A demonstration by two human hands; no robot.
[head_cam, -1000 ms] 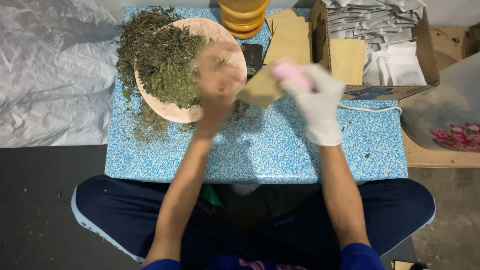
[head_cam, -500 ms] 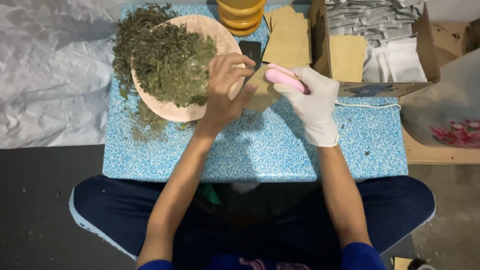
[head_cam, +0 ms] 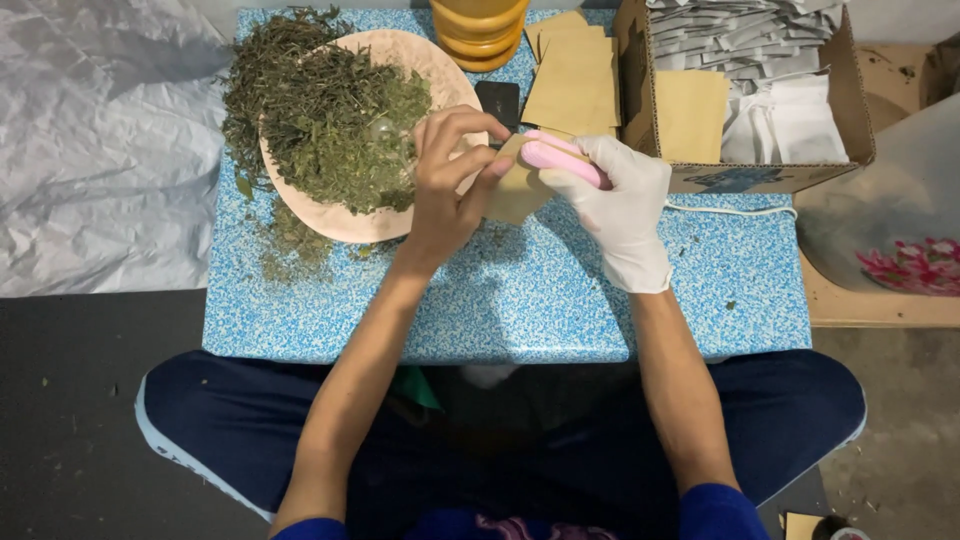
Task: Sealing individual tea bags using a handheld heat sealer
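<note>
A small brown paper pouch point(head_cam: 515, 190) is held just above the middle of a low blue-speckled desk point(head_cam: 520, 300), gripped between both hands. The bare left hand point(head_cam: 447, 190) has its fingers curled and closed on the pouch's left edge near the mouth. The right hand point(head_cam: 622, 205), in a white glove, is clamped on the pouch's right side and also holds a pink scoop-like tool point(head_cam: 563, 163), which lies across the pouch's upper edge. Whether any herb is inside the pouch cannot be seen.

Just left of the hands, a round pale pink tray point(head_cam: 345, 225) carries a large heap of dried green herb leaves point(head_cam: 325, 110); some loose leaves have spilled onto the desk below and beside it. The heap is still big, so much herb appears left to pack.

Behind the hands, a stack of flat, empty brown pouches point(head_cam: 575, 80) lies on the desk, next to a small dark object point(head_cam: 498, 100) and the base of a yellow ribbed container point(head_cam: 482, 30). To the right, an open cardboard box point(head_cam: 760, 175) holds many grey and white sachets point(head_cam: 750, 45) and another brown pouch.

The person sits cross-legged in dark blue trousers behind the desk, with a crumpled grey plastic sheet point(head_cam: 100, 150) on the floor to the left.
</note>
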